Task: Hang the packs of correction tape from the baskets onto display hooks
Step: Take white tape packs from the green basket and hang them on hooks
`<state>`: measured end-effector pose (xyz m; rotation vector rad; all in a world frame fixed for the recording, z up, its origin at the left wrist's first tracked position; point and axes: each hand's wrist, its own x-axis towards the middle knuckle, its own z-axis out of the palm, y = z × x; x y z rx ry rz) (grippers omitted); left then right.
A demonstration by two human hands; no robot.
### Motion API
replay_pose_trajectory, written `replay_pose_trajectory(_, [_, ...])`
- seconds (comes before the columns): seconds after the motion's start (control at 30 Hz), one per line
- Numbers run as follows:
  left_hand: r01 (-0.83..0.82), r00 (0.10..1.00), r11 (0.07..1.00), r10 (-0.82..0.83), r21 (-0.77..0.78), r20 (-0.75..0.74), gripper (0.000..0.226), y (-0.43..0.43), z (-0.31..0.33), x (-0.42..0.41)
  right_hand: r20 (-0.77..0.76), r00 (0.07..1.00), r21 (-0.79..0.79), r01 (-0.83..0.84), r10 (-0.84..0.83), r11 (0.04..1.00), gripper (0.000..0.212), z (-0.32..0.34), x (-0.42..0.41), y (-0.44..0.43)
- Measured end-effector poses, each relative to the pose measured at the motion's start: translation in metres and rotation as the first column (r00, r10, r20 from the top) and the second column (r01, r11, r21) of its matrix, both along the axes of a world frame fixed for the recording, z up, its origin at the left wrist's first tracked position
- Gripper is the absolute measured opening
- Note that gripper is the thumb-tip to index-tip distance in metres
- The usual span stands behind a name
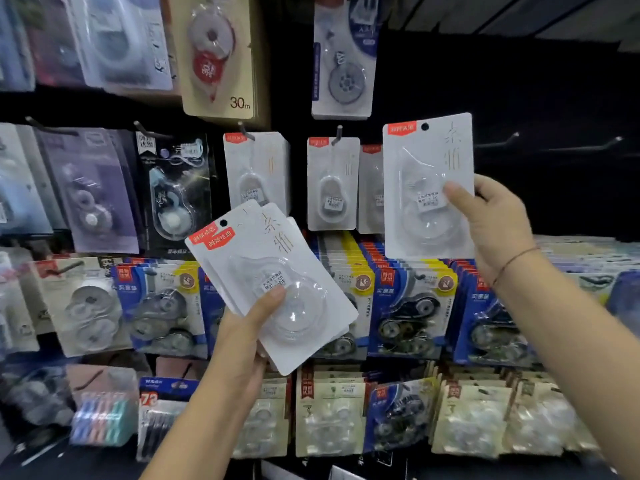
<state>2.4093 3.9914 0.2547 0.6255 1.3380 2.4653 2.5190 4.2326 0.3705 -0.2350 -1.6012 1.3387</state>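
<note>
My right grip (498, 216) pinches a single pack (429, 188) of correction tape by its right edge, thumb on the clear blister in front and fingers behind the card. The pack stands upright just left of my palm, its hanging hole at the top. A bare hook (498, 142) juts from the dark panel just above this grip. Matching hung packs (332, 185) sit to the left, beyond the pack I hold.

My left grip (249, 327) grasps a stack of packs (277, 282) from below, thumb pressed on the front blister and fingers out of sight behind. The stack rises up and right from my palm, tilted with its top leaning left. Rows of blue packs (408, 306) hang behind it.
</note>
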Motion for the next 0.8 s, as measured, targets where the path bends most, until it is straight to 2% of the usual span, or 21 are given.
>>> replay_pose_trajectory(0.27, [0.046,0.996,0.995,-0.052,-0.084,-0.07,0.087,0.009,0.0,0.012,0.044,0.999,-0.088,0.025,-0.021,0.996,0.015,-0.003,0.006,-0.001])
replay_pose_trajectory(0.4, [0.05,0.995,0.993,-0.059,-0.103,-0.084,0.09,0.009,0.002,0.014,0.101,0.992,-0.052,0.085,-0.079,0.995,0.014,-0.007,-0.012,0.009])
replay_pose_trajectory(0.47, [0.05,0.995,0.994,-0.059,-0.102,-0.081,0.1,0.01,0.001,0.013,0.17,0.976,-0.017,0.141,-0.136,0.99,0.022,-0.011,-0.03,0.021])
replay_pose_trajectory(0.53, [0.045,0.996,0.993,-0.054,-0.112,-0.077,0.095,0.011,-0.003,0.01,0.207,0.964,-0.021,0.175,-0.167,0.984,0.035,-0.017,-0.053,0.039])
replay_pose_trajectory(0.6, [0.048,0.996,0.992,-0.056,-0.12,-0.069,0.088,0.013,-0.009,0.006,0.242,0.958,-0.028,0.167,-0.156,0.986,0.035,-0.021,-0.077,0.055])
replay_pose_trajectory(0.73, [0.067,0.995,0.988,-0.075,-0.14,-0.058,0.093,0.017,-0.019,0.001,0.269,0.954,-0.077,0.157,-0.131,0.985,0.038,-0.024,-0.117,0.078])
replay_pose_trajectory(0.8, [0.091,0.994,0.985,-0.099,-0.146,-0.046,0.088,0.02,-0.024,0.0,0.264,0.953,-0.088,0.18,-0.151,0.98,0.046,-0.024,-0.13,0.084])
